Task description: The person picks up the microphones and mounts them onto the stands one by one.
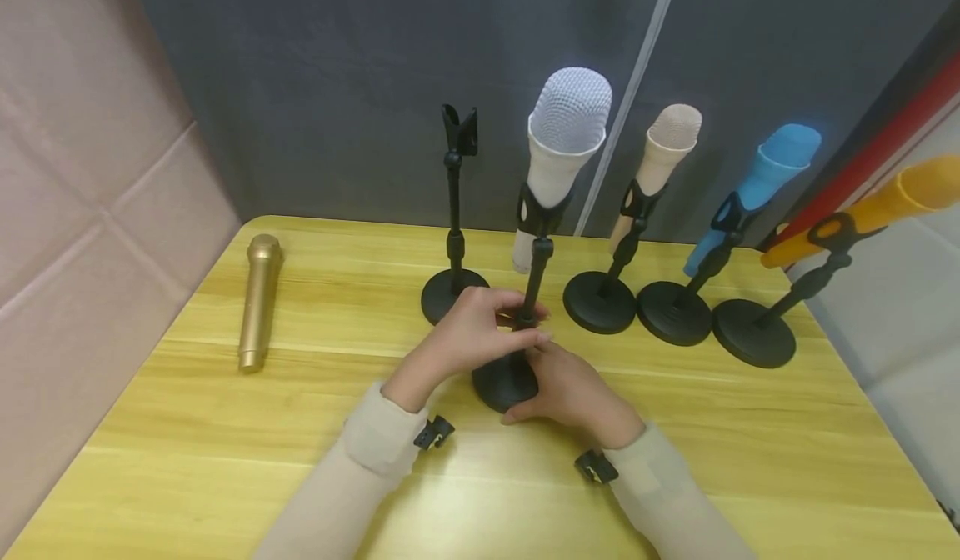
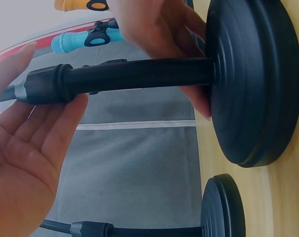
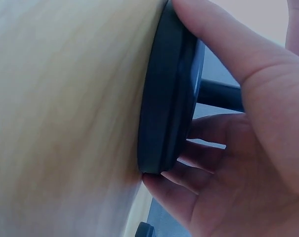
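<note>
A white microphone (image 1: 562, 127) sits tilted in the clip of a black microphone stand (image 1: 536, 281) in front of me. My left hand (image 1: 468, 331) holds the stand's pole, its fingers behind the pole and the thumb on the near side. Lower down, my right hand (image 1: 573, 389) grips the round base (image 3: 169, 98) by its rim, with thumb and fingers at opposite edges. In the right wrist view the base is close to the wooden tabletop; I cannot tell whether it is fully resting on it.
Behind the left hand stands a black stand with a bare clip (image 1: 453, 202). A gold microphone (image 1: 260, 302) lies at the left. Stands with beige (image 1: 667, 147), blue (image 1: 772, 168) and orange (image 1: 900, 197) microphones line the right. A grey panel (image 1: 337, 85) borders the table's (image 1: 187, 460) back.
</note>
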`<state>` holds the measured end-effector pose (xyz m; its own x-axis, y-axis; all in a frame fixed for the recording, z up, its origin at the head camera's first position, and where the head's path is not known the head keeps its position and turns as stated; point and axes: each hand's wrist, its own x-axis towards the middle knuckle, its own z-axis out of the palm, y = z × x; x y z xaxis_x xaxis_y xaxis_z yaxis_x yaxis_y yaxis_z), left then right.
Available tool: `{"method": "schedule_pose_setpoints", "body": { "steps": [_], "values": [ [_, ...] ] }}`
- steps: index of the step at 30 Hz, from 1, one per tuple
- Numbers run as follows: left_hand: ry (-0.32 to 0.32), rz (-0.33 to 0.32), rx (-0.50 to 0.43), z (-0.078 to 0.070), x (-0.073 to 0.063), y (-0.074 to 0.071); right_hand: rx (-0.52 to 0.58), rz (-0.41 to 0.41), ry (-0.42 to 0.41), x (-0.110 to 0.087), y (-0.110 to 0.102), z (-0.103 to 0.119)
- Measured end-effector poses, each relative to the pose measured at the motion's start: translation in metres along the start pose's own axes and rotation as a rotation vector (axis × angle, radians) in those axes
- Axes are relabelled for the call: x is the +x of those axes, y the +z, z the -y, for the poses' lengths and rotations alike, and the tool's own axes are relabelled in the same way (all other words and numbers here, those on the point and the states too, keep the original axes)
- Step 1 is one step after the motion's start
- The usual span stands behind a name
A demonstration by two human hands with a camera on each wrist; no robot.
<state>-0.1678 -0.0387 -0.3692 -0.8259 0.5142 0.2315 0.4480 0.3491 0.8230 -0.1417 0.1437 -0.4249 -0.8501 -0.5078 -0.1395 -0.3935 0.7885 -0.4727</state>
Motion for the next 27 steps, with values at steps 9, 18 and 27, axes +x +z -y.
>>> {"method": "schedule_pose_setpoints", "body": {
  "steps": [9, 18, 27],
  "values": [
    [-0.025, -0.004, -0.032, -0.0014, -0.0011, -0.0036, -0.017, 0.025, 0.025, 0.0008, 0.0001, -0.0015],
    [-0.047, -0.034, -0.033, -0.0021, 0.0004, -0.0042, -0.016, 0.014, 0.008, 0.0010, -0.0011, -0.0013],
    [-0.018, 0.039, 0.031, -0.0028, -0.0019, -0.0066, -0.008, 0.024, 0.009, 0.0013, -0.0006, -0.0015]
  ]
}}
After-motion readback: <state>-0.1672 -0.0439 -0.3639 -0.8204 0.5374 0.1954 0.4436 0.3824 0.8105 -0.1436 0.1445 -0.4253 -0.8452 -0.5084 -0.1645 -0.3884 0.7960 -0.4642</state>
